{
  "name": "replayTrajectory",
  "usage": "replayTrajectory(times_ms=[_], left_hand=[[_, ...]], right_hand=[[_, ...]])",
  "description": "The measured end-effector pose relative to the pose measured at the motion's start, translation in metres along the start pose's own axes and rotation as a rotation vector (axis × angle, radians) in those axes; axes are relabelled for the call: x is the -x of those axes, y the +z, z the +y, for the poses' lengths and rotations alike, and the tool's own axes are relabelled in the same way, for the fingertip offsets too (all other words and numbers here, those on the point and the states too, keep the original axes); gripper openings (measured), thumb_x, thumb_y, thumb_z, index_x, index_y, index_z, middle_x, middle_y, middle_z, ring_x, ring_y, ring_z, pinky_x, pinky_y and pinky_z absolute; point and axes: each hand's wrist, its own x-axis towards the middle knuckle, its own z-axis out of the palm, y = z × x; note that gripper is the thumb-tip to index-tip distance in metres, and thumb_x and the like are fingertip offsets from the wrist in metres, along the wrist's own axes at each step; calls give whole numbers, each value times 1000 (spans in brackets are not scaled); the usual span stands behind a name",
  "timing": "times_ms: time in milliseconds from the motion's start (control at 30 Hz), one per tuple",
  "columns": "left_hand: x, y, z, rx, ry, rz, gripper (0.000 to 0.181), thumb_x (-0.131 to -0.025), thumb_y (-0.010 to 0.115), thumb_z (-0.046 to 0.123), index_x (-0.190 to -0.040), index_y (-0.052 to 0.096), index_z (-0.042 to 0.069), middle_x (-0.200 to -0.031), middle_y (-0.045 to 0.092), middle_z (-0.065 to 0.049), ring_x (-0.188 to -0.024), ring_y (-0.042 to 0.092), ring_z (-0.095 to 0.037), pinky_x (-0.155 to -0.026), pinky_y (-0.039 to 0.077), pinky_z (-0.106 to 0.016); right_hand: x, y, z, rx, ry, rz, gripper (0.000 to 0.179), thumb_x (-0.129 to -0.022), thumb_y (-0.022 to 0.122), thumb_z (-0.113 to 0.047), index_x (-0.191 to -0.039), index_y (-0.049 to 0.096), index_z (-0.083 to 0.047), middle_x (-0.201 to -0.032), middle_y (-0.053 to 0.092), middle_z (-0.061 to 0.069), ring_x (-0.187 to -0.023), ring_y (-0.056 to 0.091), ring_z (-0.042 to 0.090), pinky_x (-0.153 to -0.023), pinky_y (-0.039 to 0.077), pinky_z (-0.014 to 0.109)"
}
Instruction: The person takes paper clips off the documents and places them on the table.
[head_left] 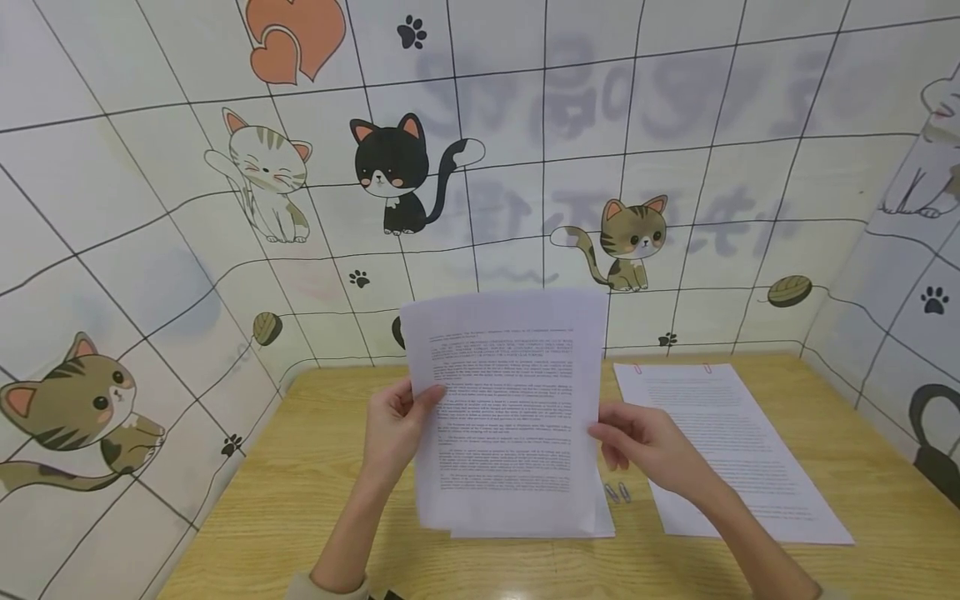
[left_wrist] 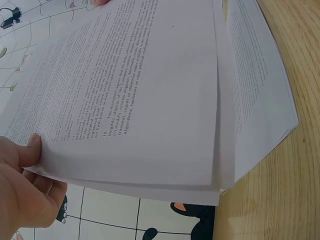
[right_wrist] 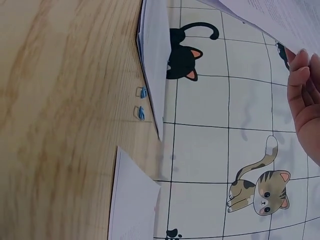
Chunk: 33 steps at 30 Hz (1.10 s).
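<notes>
In the head view I hold up a few printed sheets of paper (head_left: 510, 400), almost upright above the table. My left hand (head_left: 397, 421) grips their left edge, thumb on the printed front. The left wrist view shows more than one sheet (left_wrist: 170, 150), the edges slightly apart. At the opposite edge, the thumb and fingertips of my right hand (head_left: 648, 442) pinch the paper. Below lies a stack of paper (head_left: 606, 521), mostly hidden by the held sheets. Two blue paper clips (head_left: 618, 493) lie on the table close to that stack.
To the right lies another printed stack (head_left: 735, 458) with two reddish paper clips (head_left: 672, 368) along its far edge. The wooden table (head_left: 277, 492) meets a wall (head_left: 510, 167) covered in grid lines and cartoon cats.
</notes>
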Motion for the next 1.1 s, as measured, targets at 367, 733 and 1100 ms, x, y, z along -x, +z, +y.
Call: replayTrajectory(times_ms=[367,733,1100], left_hand=[[0,1,-1,21,-45,-5,22,-94,69,2,-115,71,-2,-94,75,-18,-74,73,-21,-62,59,-31],[-3,-2,-1,7,-74,-63,25,-96,70,8,-118,69,-3,-97,74,-17,-79,71,-17,-67,56,-27],[-7,-17,0,-78,-165,-159,19,-95,69,3,-113,70,-3,-99,74,-14,-86,69,-21,-77,55,-29]], right_hand=[[-2,4,-2,24,17,22,9,-100,60,-1,-98,68,-5,-64,62,3,-52,56,18,-46,48,29],[-9,8,-8,118,114,147,8,-100,64,-8,-94,68,-4,-62,58,-2,-51,54,14,-45,46,27],[-16,8,-10,175,131,206,9,-100,64,-10,-93,66,-5,-63,56,-2,-53,52,13,-45,43,25]])
